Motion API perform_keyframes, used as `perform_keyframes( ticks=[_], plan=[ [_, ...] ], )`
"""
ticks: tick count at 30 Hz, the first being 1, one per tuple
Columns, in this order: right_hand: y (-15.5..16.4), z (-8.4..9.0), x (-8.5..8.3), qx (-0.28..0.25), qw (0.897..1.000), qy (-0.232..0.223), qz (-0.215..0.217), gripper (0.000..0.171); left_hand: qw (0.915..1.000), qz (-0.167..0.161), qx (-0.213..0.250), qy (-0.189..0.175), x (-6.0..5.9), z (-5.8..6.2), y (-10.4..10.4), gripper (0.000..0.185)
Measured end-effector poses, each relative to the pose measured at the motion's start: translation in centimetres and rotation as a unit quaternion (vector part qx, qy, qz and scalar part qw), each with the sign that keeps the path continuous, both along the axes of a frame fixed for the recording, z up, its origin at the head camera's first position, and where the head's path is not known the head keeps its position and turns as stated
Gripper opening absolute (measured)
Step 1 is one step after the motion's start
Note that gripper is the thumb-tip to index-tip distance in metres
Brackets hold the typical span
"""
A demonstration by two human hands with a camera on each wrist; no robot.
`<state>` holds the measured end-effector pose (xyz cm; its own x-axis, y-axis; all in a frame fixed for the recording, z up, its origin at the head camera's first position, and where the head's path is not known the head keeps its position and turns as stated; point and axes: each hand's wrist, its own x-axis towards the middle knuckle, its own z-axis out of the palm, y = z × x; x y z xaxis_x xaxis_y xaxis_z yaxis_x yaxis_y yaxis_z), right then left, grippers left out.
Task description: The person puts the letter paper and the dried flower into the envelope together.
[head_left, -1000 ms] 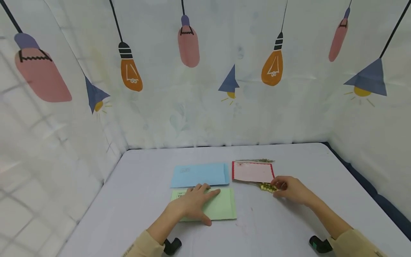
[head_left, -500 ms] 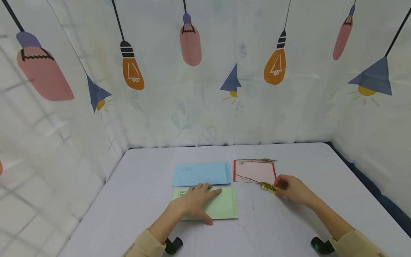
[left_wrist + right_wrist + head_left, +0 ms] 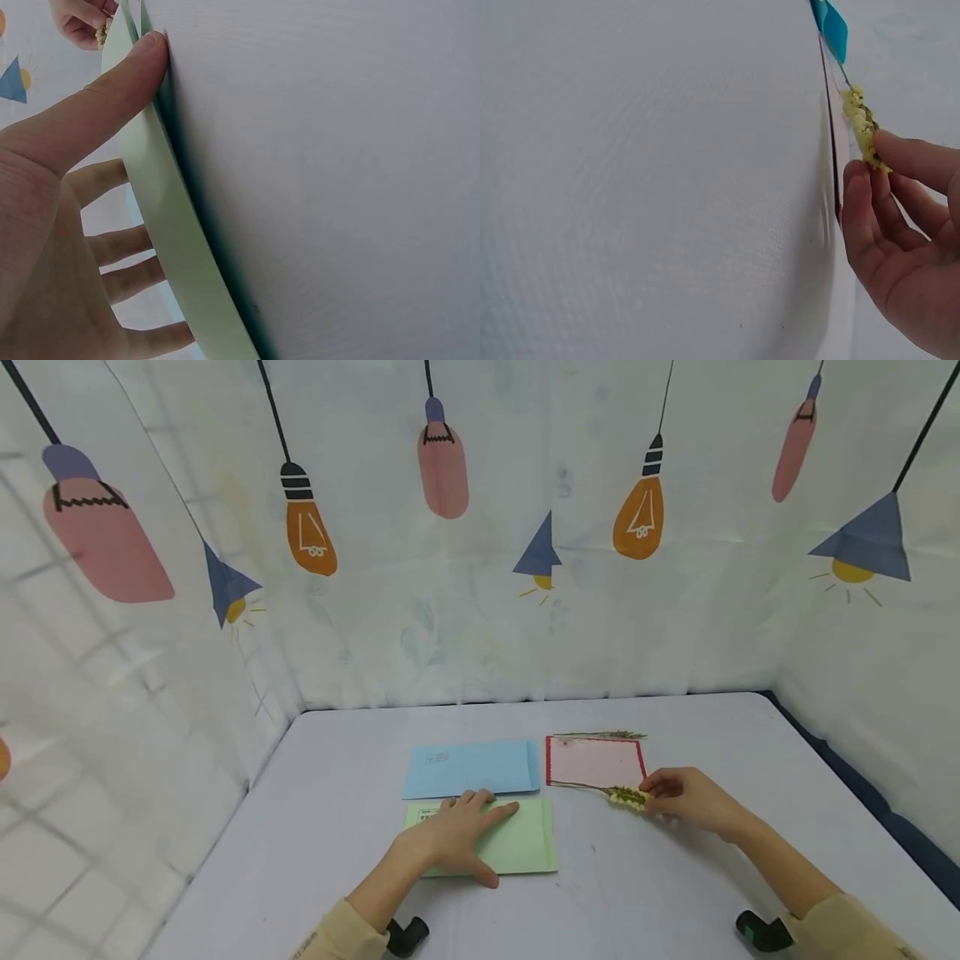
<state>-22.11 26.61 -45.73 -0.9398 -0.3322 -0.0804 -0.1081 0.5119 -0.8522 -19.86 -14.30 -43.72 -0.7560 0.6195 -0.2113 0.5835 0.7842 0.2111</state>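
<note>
My left hand (image 3: 455, 839) lies with spread fingers on a light green envelope (image 3: 517, 852); in the left wrist view its thumb rests at the envelope's near edge. Between thumb and fingertips my right hand (image 3: 693, 799) pinches the flower head of a dried yellow sprig (image 3: 625, 797). The sprig's thin stem points left along the lower edge of a pale pink card with a red border (image 3: 592, 762). In the right wrist view the yellow flower head (image 3: 860, 124) is held a little off the tabletop, beside the card's edge.
Behind the green envelope lies a light blue envelope (image 3: 468, 768), left of the card. Another dried sprig (image 3: 603, 735) lies along the card's far edge. A white cloth covers the table (image 3: 330, 793), and a curtain printed with lamps (image 3: 465, 635) hangs behind it.
The sprig's stem swings from partly hidden at the card's lower edge, up across the card, then back down along that edge. My left hand stays in place.
</note>
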Motion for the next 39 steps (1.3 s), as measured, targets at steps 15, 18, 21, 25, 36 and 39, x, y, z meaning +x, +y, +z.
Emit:
perform_keyframes(
  ticks=[15, 18, 21, 25, 36, 39],
  plan=[
    [2.0, 0.3, 0.3, -0.076, 0.994, -0.066, 0.041, 0.031, 1.0000, 0.003, 0.002, -0.001, -0.2, 0.0, 0.2, 0.103],
    [2.1, 0.6, 0.3, -0.083, 0.993, -0.066, 0.050, 0.030, 0.9999, 0.012, 0.007, -0.006, -0.1, 0.2, 0.1, 0.103],
    [2.1, 0.7, 0.3, -0.087, 0.992, -0.070, 0.059, 0.029, 0.9999, 0.011, 0.010, -0.008, -0.1, 0.4, 0.0, 0.103],
    [1.7, 0.6, 0.4, -0.089, 0.991, -0.075, 0.066, 0.028, 0.9999, 0.009, 0.009, -0.011, -0.1, 0.3, 0.0, 0.103],
    [0.4, 0.2, 0.0, -0.084, 0.990, -0.068, 0.088, 0.026, 0.9999, 0.006, 0.008, -0.002, -0.1, 0.2, 0.1, 0.103],
    [0.0, 0.0, 0.0, -0.087, 0.989, -0.073, 0.093, 0.025, 1.0000, 0.006, 0.005, -0.005, -0.1, 0.1, 0.2, 0.103]
  ],
)
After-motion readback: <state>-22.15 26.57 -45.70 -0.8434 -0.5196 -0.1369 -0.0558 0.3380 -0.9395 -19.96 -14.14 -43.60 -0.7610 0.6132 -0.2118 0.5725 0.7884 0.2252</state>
